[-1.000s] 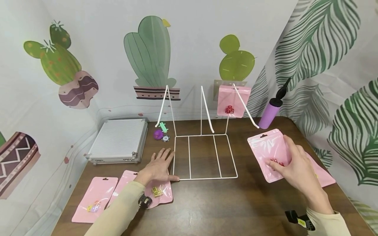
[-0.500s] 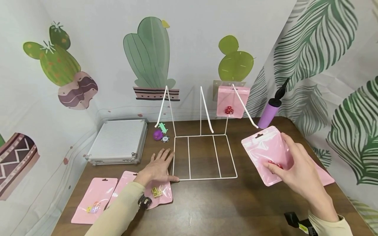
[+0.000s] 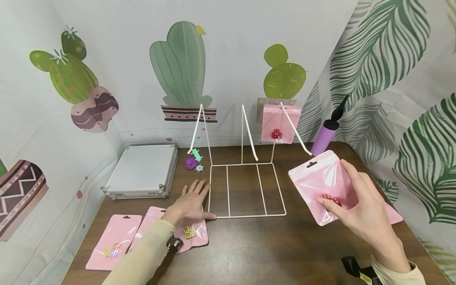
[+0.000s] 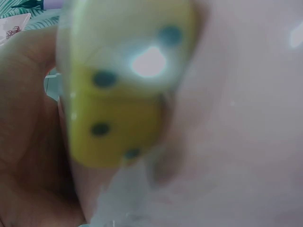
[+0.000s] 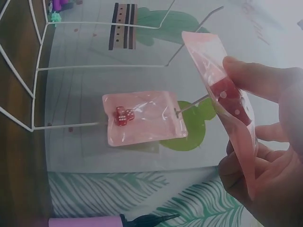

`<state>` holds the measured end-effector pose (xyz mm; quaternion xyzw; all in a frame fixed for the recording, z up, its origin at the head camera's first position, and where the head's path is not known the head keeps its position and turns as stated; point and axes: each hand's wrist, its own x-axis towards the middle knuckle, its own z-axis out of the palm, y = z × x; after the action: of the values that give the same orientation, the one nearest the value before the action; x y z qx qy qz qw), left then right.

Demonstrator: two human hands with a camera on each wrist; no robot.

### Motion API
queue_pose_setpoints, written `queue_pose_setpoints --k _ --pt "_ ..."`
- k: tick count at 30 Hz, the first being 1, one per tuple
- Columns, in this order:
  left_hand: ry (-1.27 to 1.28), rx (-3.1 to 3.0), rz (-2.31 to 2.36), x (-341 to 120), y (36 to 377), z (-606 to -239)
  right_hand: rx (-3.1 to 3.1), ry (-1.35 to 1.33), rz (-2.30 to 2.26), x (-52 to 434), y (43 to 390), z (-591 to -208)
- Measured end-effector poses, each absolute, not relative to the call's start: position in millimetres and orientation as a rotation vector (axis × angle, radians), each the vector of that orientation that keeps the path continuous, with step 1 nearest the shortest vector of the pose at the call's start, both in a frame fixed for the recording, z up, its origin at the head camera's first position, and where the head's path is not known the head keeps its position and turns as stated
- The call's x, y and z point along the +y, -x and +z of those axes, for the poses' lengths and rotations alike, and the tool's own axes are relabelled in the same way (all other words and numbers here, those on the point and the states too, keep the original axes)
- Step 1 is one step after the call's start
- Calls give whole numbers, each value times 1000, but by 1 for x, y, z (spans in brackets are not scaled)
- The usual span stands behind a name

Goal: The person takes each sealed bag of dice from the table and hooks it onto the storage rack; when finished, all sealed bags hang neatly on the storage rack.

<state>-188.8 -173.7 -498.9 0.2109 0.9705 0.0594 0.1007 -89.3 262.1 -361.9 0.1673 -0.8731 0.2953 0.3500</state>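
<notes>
My right hand [image 3: 356, 209] pinches a pink zip bag [image 3: 317, 182] by its lower edge, thumb in front, and holds it tilted above the table. Red dice [image 3: 331, 199] lie inside it. In the right wrist view the same bag [image 5: 222, 104] stands edge-on between my fingers [image 5: 265, 80]. Another pink bag with red dice [image 3: 279, 122] hangs on the right hook of the white wire rack [image 3: 249, 216]. My left hand [image 3: 190, 202] rests flat on a pink bag [image 3: 196, 237] holding yellow dice [image 3: 189, 231], at the rack's front left corner. The left wrist view is filled by a blurred yellow die [image 4: 123, 94].
A further pink bag [image 3: 114, 241] lies at the front left and one [image 3: 393, 215] at the right behind my hand. A silver case [image 3: 144, 168] sits at the back left, small toys [image 3: 194, 160] beside it, and a purple pump [image 3: 325, 136] at the back right.
My right hand has lifted the pink bag off the table and carried it a little up and to the left. The left hand has not moved.
</notes>
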Motion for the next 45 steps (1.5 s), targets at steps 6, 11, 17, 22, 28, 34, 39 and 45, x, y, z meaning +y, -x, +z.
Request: queue_pose_setpoints --k 6,11,17,22,28,34,39,45 --pt "-614 2863 183 -173 188 -499 -2207 -447 806 258 87 -358" --pt "-615 2863 189 -173 188 -499 -2149 -461 811 249 89 -351" --pt "-620 2863 188 -174 190 -502 -2107 -471 827 239 91 -343" --pt "-619 2864 180 -174 189 -502 -2095 -480 831 242 96 -347" --pt "-624 2865 179 -174 189 -501 -2074 -491 828 240 96 -344" --pt "-621 2863 171 -174 189 -500 -2058 -502 847 234 90 -336" --pt "-624 2860 172 -174 189 -499 -2059 -509 857 232 87 -334" --pt "-626 2861 169 -174 189 -499 -2064 -504 835 236 94 -340"
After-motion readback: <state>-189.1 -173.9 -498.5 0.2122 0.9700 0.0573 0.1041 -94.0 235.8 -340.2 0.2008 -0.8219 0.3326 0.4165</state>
